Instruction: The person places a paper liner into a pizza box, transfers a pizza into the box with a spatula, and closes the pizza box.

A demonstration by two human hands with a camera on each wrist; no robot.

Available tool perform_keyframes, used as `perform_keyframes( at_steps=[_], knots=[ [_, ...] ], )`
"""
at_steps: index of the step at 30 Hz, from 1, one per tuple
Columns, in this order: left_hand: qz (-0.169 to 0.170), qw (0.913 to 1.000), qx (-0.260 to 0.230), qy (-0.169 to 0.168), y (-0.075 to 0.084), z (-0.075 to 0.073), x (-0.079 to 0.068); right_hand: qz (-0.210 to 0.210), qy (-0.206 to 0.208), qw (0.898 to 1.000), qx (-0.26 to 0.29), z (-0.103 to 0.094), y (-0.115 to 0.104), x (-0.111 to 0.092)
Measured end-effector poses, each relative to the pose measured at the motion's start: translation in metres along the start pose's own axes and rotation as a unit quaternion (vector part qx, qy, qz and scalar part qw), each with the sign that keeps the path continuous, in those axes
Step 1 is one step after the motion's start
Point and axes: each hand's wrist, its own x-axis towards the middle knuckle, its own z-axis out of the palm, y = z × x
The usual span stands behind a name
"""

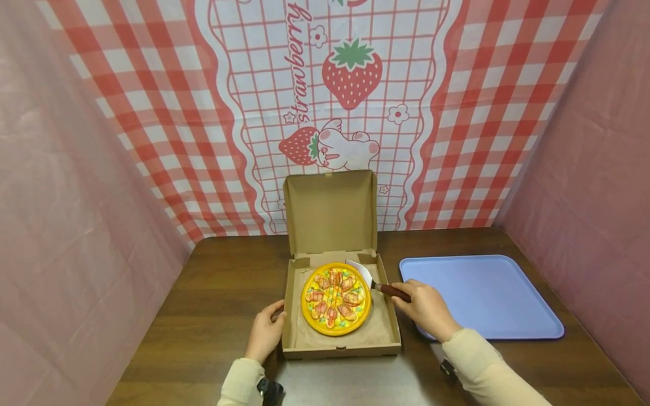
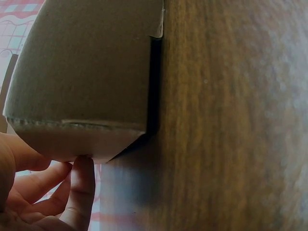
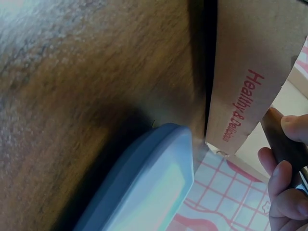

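A toy-like round pizza with a yellow crust lies on brown paper inside an opened cardboard pizza box. My right hand grips the dark brown handle of a pizza server. The server's metal blade sits at the pizza's upper right edge, partly hidden by it. In the right wrist view, thumb and fingers wrap the handle beside the box wall. My left hand rests against the box's left side, its fingertips touching the outer wall in the left wrist view.
To the right, a light blue tray lies on the brown wooden table. The box lid stands upright near a strawberry-printed checked cloth. Pink cloth hangs on both sides.
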Motion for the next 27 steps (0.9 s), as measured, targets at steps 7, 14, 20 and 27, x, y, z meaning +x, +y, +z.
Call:
perform_keyframes(
  at_steps=[7, 14, 20, 27],
  knots=[
    [0.003, 1.0, -0.002, 0.001, -0.0015, 0.0005, 0.0002, -0.002, 0.012, 1.0, -0.008, 0.0022, 0.0013, 0.0002],
    [0.0, 1.0, -0.004, 0.005, -0.0014, -0.0001, -0.0007, 0.001, 0.021, 1.0, -0.009, 0.0052, 0.0022, 0.0003],
    [0.004, 1.0, -0.003, 0.007, -0.0002, 0.0001, -0.0006, 0.006, 0.027, 1.0, -0.008, 0.0053, 0.0033, 0.0005],
    [0.003, 1.0, -0.001, 0.007, 0.0002, -0.0002, -0.0007, 0.01, 0.032, 0.999, -0.013, 0.0061, 0.0045, 0.0013]
  ],
)
